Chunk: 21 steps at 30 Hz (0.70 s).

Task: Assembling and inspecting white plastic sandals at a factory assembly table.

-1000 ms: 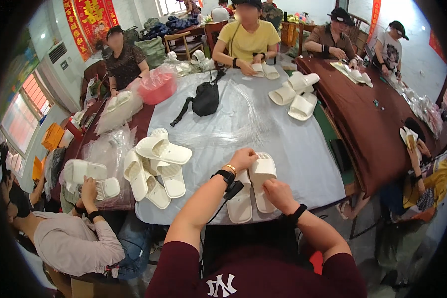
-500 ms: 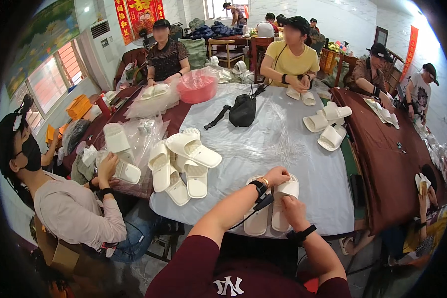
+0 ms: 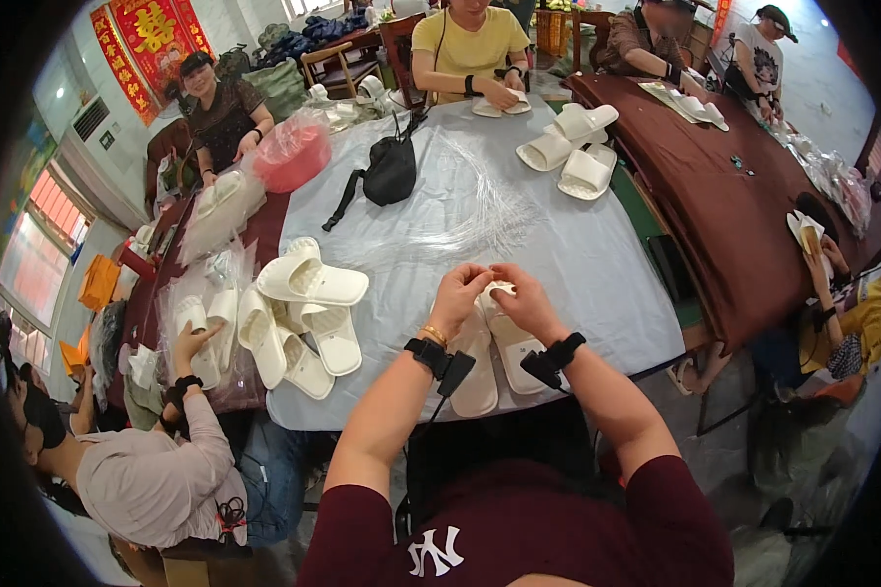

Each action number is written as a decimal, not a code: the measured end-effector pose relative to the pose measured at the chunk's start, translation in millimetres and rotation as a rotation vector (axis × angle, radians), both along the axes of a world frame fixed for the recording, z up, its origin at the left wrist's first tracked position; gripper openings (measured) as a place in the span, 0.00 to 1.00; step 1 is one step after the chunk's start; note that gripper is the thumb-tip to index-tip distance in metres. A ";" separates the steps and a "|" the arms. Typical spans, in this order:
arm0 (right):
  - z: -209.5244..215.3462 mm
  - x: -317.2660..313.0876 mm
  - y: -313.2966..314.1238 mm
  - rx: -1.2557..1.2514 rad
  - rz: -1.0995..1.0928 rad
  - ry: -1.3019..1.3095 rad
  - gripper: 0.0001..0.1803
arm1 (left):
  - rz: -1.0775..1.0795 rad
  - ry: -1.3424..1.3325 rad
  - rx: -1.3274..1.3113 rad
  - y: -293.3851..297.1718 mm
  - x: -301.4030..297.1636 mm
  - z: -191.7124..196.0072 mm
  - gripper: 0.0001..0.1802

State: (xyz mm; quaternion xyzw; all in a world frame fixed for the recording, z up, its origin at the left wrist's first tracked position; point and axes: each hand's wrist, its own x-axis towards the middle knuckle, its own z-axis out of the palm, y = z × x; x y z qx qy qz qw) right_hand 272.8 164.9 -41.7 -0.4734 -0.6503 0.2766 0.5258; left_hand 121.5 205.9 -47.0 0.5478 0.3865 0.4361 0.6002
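Observation:
In front of me a pair of off-white slippers lies side by side at the table's near edge: the left slipper [image 3: 475, 377] and the right slipper [image 3: 521, 364]. My left hand [image 3: 460, 299] and my right hand [image 3: 522, 303] meet over their far ends, hiding most of the straps. Both hands are closed in a pinch, fingertips almost touching. Whatever is between them is too small to make out. Beyond my hands, a spread of thin clear strands [image 3: 494, 201] lies on the pale table cover [image 3: 597, 323].
Left of my hands is a heap of off-white slippers [image 3: 331, 338]. A black pouch [image 3: 392, 168] lies farther off, past a pink bundle in plastic [image 3: 294, 155]. More slippers [image 3: 585, 171] sit at the right edge. Co-workers surround the tables; one at left handles bagged slippers [image 3: 223, 328].
My hands have come together over the slippers' far ends; before, they were apart on the right slipper. The view has shifted right and tilted. The co-worker at left has moved a hand over bagged slippers.

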 end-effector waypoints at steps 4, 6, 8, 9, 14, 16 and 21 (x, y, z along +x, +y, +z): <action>-7.6 -3.6 0.5 -0.282 0.015 0.059 0.14 | 0.029 0.039 -0.038 -6.1 -5.5 -9.3 0.07; -19.3 -3.7 2.6 -0.200 -0.005 0.080 0.12 | 0.034 0.033 -0.040 -8.1 -8.3 -15.8 0.07; -24.0 -3.8 1.0 -0.197 0.026 0.097 0.12 | 0.038 0.026 -0.046 -9.4 -9.4 -21.0 0.07; -21.0 -5.3 -0.2 -0.188 0.057 0.111 0.12 | 0.060 0.014 -0.065 -8.8 -9.6 -21.6 0.07; -17.4 -9.6 0.6 -0.216 -0.017 0.062 0.12 | 0.076 -0.026 -0.072 -7.6 -8.6 -27.3 0.07; -26.7 -7.5 4.6 -0.213 -0.050 0.061 0.12 | 0.122 -0.046 -0.066 -8.4 -5.6 -26.8 0.07; -30.1 -8.8 8.0 -0.203 -0.063 0.225 0.09 | 0.141 -0.055 -0.077 -11.5 -5.4 -23.8 0.06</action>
